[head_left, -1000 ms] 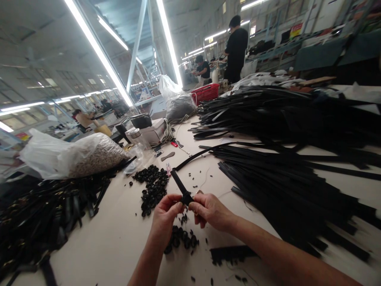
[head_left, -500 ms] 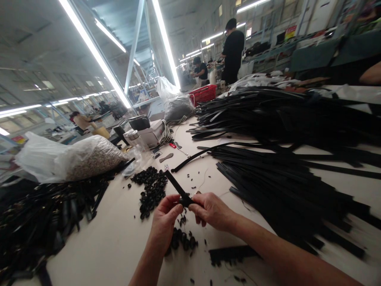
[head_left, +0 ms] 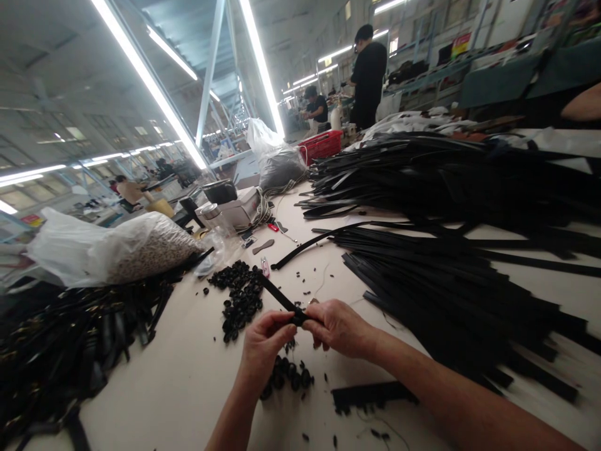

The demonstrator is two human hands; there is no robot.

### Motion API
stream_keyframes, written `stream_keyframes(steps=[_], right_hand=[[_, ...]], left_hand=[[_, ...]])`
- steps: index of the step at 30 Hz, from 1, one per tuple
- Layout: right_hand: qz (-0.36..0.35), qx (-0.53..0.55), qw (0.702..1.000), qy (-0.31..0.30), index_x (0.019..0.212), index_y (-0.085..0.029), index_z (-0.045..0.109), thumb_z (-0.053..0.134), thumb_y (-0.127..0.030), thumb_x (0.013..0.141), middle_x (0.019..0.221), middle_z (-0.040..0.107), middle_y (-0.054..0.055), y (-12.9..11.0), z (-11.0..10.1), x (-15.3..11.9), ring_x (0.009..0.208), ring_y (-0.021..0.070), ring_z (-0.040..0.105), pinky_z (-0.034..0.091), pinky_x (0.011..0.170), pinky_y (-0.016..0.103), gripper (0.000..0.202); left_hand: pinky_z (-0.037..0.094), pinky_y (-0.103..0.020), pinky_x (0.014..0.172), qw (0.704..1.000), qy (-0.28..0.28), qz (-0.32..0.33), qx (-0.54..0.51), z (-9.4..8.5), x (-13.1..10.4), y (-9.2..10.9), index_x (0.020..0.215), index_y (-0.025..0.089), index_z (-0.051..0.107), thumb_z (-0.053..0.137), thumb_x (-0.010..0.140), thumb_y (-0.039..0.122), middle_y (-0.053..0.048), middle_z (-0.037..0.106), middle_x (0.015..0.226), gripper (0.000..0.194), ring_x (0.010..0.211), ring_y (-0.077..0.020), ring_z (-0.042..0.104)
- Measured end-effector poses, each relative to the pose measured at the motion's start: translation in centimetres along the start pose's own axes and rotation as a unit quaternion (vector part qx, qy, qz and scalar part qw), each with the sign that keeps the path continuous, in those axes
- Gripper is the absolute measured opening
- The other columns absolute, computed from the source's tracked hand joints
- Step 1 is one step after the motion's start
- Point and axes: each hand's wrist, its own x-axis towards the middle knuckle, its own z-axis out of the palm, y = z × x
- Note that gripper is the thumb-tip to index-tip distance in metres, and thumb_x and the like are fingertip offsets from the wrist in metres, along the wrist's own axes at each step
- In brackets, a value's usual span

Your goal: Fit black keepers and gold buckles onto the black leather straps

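Observation:
A black strap (head_left: 278, 292) slants up and to the left from between my two hands, above the pale table. My left hand (head_left: 267, 333) pinches its lower part from the left, thumb and fingers pressed together. From the right, my right hand (head_left: 334, 326) grips the strap close beside my left fingertips. Small black rings (head_left: 238, 304) lie in a pile just beyond my left hand, and more black loops (head_left: 292, 376) lie beneath my hands. A flat black strip (head_left: 370, 394) rests near my right forearm.
Bundles of black straps (head_left: 451, 282) cover the right side. At the left are a plastic bag (head_left: 145, 247) and dark straps (head_left: 56, 344). Farther back stand a clear jar (head_left: 213, 219), a white box (head_left: 241, 210) and a red basket (head_left: 322, 147). A person (head_left: 369, 78) stands beyond.
Both hands have shifted slightly to the right with the strap, and the left fingers have moved in closer to the right ones. The strap's upper end has dropped a little.

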Motion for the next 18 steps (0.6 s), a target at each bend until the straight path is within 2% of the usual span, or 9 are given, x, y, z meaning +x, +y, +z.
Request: stream_keyframes(steps=[5,9,12,18], right_hand=[[-0.02,0.008,1.0,0.002,0.082,-0.015,0.065,0.049,-0.025,0.094,0.062,0.071,0.001,0.22,-0.11,-0.01,0.045,0.0093,0.062,0.042,0.049,0.016,0.022],[-0.035,-0.021,0.999,-0.019,0.079,-0.015,0.063,0.051,-0.03,0.094,0.062,0.071,0.001,0.17,-0.22,-0.12,0.045,0.0093,0.062,0.04,0.049,0.016,0.025],[-0.025,-0.042,0.998,-0.031,0.078,-0.015,0.063,0.051,-0.029,0.095,0.062,0.071,0.001,0.0,-0.31,-0.11,0.045,0.0093,0.062,0.039,0.049,0.016,0.025],[0.0,-0.049,0.999,-0.003,0.08,-0.015,0.065,0.051,-0.025,0.094,0.062,0.071,0.0,-0.15,-0.15,0.07,0.045,0.0089,0.06,0.038,0.05,0.017,0.021]], left_hand=[[0.054,-0.025,0.064,0.999,-0.007,-0.034,-0.032,0.1,-0.2,0.02,0.089,0.016,0.075,0.079,0.073,0.036,-0.007,0.071,0.083,0.026,0.067,-0.0157,0.064],[0.051,-0.023,0.059,0.998,-0.005,-0.048,-0.041,0.32,-0.21,0.57,0.078,0.015,0.072,0.081,0.068,0.032,-0.003,0.068,0.07,0.022,0.058,-0.0128,0.06],[0.049,-0.021,0.057,0.999,-0.004,-0.032,-0.021,0.39,-0.3,0.79,0.075,0.015,0.071,0.079,0.068,0.03,-0.001,0.064,0.062,0.018,0.055,-0.0114,0.056],[0.046,-0.02,0.059,0.997,-0.031,0.041,0.057,0.34,-0.53,0.58,0.09,0.018,0.073,0.074,0.076,0.029,-0.004,0.065,0.08,0.017,0.068,-0.0132,0.058]])
